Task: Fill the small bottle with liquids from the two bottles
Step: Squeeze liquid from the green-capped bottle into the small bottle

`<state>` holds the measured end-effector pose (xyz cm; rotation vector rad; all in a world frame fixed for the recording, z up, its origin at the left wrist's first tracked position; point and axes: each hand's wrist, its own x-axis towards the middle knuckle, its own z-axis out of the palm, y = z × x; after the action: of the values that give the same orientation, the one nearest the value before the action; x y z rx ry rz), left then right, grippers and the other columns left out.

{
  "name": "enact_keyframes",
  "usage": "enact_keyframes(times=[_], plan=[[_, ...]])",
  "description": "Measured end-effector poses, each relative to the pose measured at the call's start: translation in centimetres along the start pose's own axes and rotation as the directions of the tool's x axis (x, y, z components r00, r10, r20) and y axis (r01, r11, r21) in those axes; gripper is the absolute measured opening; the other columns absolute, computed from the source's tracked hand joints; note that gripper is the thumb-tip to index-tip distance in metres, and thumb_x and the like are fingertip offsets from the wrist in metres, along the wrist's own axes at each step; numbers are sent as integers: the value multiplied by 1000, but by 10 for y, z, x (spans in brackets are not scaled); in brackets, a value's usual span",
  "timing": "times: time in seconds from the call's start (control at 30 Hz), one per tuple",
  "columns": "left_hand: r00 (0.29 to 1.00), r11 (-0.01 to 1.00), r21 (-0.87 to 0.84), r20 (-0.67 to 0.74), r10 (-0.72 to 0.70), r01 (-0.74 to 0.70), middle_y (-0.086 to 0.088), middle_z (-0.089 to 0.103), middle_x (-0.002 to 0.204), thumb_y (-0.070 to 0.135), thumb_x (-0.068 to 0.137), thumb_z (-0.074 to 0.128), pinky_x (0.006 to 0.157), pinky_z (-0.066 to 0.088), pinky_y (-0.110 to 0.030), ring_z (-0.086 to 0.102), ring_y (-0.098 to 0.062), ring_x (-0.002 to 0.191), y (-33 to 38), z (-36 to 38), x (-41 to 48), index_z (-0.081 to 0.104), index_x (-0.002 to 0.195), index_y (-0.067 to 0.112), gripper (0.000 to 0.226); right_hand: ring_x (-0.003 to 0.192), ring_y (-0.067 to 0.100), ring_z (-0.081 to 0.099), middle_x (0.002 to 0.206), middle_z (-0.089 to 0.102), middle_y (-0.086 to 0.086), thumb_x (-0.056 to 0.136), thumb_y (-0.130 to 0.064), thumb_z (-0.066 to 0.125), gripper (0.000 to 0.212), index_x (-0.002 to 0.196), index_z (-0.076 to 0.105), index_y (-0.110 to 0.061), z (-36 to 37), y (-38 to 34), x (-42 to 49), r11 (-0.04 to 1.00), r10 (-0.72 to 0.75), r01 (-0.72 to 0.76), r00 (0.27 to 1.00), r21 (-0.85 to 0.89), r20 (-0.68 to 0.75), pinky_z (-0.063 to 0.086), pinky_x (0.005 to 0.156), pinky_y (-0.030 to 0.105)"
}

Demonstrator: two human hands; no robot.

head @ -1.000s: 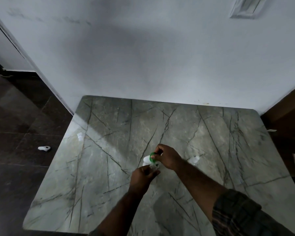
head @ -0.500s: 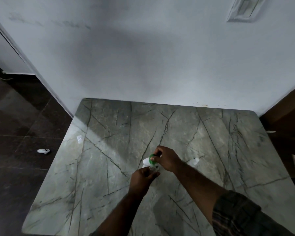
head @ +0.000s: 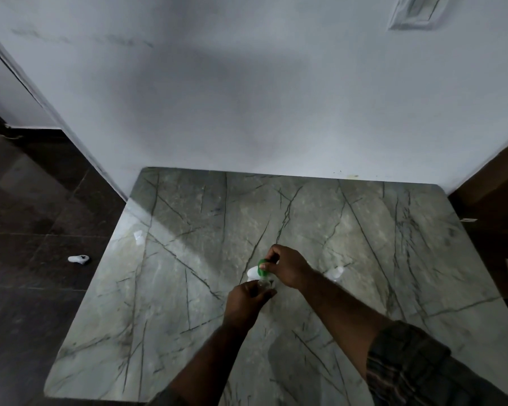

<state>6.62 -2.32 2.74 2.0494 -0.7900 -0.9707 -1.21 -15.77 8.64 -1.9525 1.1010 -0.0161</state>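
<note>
Both hands are meeting over the middle of the grey veined tabletop [head: 188,288].

Left hand [head: 245,300]: its grip is wrapping around the small bottle [head: 265,284], a clear vessel of which only a sliver is showing above the curled fingers. Whether the bottle is resting on the tabletop or is lifted off it cannot be told from here.

Right hand [head: 288,271]: its grip is clenching a white bottle with a green band [head: 255,270] at the neck, thumb and fingers pinching at the band. This bottle is lying tilted, its white end pointing away to the left of the right grip, directly above and just touching the region of the small bottle's mouth. No stream of liquid is discernible; the area is too dim and small to tell.

A second pale bottle [head: 335,272] is sitting on the tabletop just to the right of the right grip, behind the right forearm, apart from both hands. Its details are blurred.

A plaid sleeve [head: 408,364] is covering the right arm near the elbow. On the dark floor [head: 27,288], well to the left of the left grip and off the tabletop, a small white object [head: 78,259] is lying.
</note>
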Motion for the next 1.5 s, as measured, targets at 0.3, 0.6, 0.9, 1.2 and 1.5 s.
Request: enact_keyframes(times=[0.3, 0.6, 0.9, 1.2, 1.5], plan=[[1000, 1000, 9, -3, -1, 1, 8, 74, 74, 44, 80, 77, 59, 46, -20, 62, 0, 60, 1, 0, -1, 79, 94, 25, 24, 83, 14, 58, 98, 69, 6, 85, -28, 72, 20, 91, 60, -14, -1, -2, -2, 1000, -3, 3, 1000, -16, 7, 41, 72, 25], [1000, 1000, 22, 23, -14, 14, 3, 75, 77, 44, 81, 76, 65, 53, -30, 69, -11, 67, -5, 3, 1, 78, 92, 23, 25, 84, 15, 58, 98, 69, 7, 86, -28, 71, 21, 93, 61, -11, 3, 2, -4, 1000, -17, 17, 1000, -21, 3, 40, 72, 25], [998, 999, 31, 53, -18, 17, 0, 73, 75, 45, 82, 74, 61, 47, -24, 62, -8, 61, -6, 3, 3, 77, 85, 22, 24, 86, 16, 60, 96, 68, 4, 85, -30, 71, 20, 85, 54, -19, 8, 7, -6, 1000, -17, 17, 1000, -9, -17, 40, 72, 25], [999, 1000, 9, 40, -9, 8, 7, 73, 72, 44, 81, 75, 59, 46, -19, 61, 1, 59, -3, 2, 5, 78, 89, 25, 21, 83, 13, 58, 92, 66, 0, 85, -30, 71, 20, 85, 55, -20, 4, 4, -1, 1000, -11, 11, 1000, -19, -1, 39, 70, 23], [1000, 1000, 5, 14, 4, -4, 9, 72, 69, 42, 81, 76, 57, 46, -19, 62, 0, 58, -2, 3, 7, 78, 89, 24, 20, 82, 13, 58, 92, 66, 0, 84, -31, 72, 20, 86, 56, -19, 3, 3, 3, 1000, -8, 7, 1000, -18, -19, 39, 69, 23]])
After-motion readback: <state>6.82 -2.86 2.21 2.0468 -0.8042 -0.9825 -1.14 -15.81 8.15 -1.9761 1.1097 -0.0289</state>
